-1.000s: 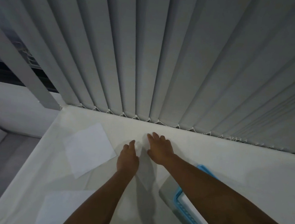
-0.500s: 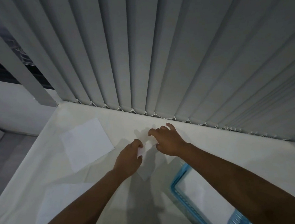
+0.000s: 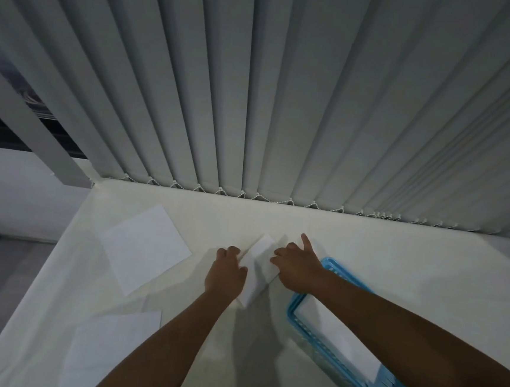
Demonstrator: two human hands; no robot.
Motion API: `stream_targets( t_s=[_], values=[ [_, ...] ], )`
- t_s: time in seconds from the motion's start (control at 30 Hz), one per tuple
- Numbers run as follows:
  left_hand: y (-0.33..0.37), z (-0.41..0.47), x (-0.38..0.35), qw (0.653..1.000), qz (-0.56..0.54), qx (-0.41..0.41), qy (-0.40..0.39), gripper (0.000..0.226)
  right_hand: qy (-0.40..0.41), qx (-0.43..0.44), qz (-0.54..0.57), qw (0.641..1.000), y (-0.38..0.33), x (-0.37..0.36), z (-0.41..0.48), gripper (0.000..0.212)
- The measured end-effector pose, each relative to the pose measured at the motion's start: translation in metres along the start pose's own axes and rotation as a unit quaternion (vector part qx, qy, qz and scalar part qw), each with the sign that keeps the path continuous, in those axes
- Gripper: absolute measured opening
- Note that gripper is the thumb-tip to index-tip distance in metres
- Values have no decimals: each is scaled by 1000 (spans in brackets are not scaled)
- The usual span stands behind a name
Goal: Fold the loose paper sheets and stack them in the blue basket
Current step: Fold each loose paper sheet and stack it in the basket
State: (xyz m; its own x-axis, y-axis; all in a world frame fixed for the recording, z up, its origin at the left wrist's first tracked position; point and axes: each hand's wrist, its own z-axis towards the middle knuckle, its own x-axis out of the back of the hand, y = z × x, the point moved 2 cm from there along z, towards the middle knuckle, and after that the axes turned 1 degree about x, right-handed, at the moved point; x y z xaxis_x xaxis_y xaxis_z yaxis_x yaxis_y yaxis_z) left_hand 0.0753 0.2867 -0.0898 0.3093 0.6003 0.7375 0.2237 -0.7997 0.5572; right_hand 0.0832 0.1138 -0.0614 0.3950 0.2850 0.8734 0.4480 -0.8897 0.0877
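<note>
So the folded sheet was a narrow strip by this point, lying at an angle on the white tablecloth between the person's two hands, just beside the far corner of the blue basket. A second back both palms were flat on it, pressing it down. Half a second back the fingers were picking at its edge. Then the sheet looked clearly slimmer, so another fold had most likely gone in.

The left hand had its fingers curled at the strip's left long edge with the thumb lying over the paper, so it read as a pinch. The right hand had its fingertips curled onto the opposite edge, with one finger sticking straight out toward the blinds. Whether its thumb was under the paper, couldn't tell, the hand hid it.

For the task, this one looked basically done with folding and about ready to go right, into the basket, where some white paper already lay on the bottom. It wasn't in there yet though.

Plenty was left: one loose sheet sat flat off to the left, and a second sheet lay nearer the person, both unfolded.
</note>
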Motion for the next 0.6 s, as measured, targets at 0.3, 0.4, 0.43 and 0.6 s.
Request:
stream_targets(
  t_s=[0.3, 0.4, 0.43, 0.6],
  values=[
    [12, 9, 16, 997, -43, 52, -37, 22, 150, -112, 229, 955, -15, 15, -36, 34],
    [13, 1, 24, 961, -255, 99, -35, 9, 217, -161, 313, 910, -29, 14, -63, 25],
    [14, -4, 26, 932, -342, 112, -41, 9, 219, -181, 347, 893, -34, 11, -71, 23],
    [31, -41, 29, 806, -579, 101, -68, 27, 191, -260, 525, 788, -55, 3, -100, 36]
  ],
)
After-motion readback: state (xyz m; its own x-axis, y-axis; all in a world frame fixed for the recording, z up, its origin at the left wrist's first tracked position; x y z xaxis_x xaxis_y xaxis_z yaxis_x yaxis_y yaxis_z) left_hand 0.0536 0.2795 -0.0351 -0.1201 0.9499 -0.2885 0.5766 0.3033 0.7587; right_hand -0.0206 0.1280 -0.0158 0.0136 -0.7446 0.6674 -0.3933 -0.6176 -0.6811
